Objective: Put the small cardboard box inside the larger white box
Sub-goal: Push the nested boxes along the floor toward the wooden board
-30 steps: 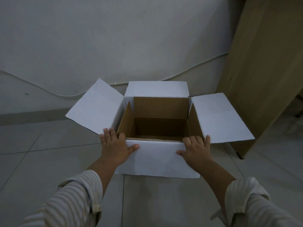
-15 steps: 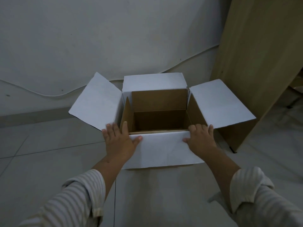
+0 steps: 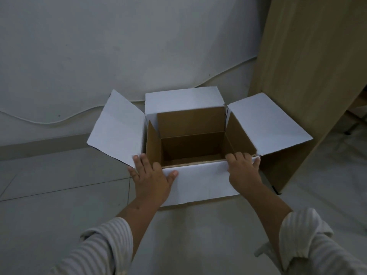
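**Large box open and empty; small box nowhere in frame**

Far left: grey tiled floor (image 3: 49, 175), bare, dim light. A thin pale cable (image 3: 49, 121) sags along the plastered white wall (image 3: 99, 46).

Left sleeve, striped, rolled at the forearm. Left hand (image 3: 152, 178) lies flat, fingers spread, palm down on the near flap at its left corner; fingertips reach the rim. It clasps nothing, only presses.

Centre: the larger white cardboard box with a brown interior (image 3: 198, 179) sits on the floor close to the wall. All four flaps are folded outward: left flap (image 3: 117, 128) angled up, far flap against the wall, right flap (image 3: 266, 124) spread wide, near flap folded down toward the person under both palms. The interior is visible to the bottom and appears empty.

Right hand (image 3: 243, 171) mirrors the left: splayed flat on the right end of the near flap, fingers curling slightly over the rim, holding nothing.

Far right: a tall light wooden panel (image 3: 307, 76) leans or stands just beside the box's right flap.

Progress, as judged: the receiving box looks prepared, flaps held clear of the opening. The small cardboard box is not in view, so its position cannot be stated. Still to do: fetch it, lower it through the opening, set it on the bottom. The main step has not begun.
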Available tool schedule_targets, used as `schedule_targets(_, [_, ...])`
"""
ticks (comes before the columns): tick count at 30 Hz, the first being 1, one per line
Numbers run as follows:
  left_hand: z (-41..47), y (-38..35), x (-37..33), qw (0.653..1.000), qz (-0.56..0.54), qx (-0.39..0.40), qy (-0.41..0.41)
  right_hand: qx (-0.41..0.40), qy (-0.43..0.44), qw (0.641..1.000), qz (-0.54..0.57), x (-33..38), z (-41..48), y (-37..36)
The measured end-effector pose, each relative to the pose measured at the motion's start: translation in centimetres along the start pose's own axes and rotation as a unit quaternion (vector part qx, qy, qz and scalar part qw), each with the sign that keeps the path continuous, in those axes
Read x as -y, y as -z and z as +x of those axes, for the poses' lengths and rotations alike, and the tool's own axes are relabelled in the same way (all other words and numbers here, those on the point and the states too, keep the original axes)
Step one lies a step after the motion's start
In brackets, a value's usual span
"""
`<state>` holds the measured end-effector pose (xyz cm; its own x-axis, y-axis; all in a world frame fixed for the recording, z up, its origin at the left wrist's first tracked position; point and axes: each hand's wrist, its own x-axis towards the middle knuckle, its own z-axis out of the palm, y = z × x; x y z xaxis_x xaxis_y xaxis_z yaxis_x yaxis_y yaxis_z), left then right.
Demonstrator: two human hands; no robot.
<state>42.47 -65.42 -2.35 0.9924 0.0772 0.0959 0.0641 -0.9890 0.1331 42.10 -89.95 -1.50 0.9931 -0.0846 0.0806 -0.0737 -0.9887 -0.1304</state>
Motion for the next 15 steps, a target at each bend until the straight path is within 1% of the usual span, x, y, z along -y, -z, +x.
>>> schedule_targets(6, [1.5,-1.1,-3.3,1.0,0.003,-0.011,0.008,0.021,0.015,1.0,-0.004,-3.1,3.0,0.5])
schedule_targets(15, [2.6,-1.5,-5.0,0.999,0.018,-0.025,0.026,0.022,0.024,0.999,-0.002,-4.3,4.6,0.4])
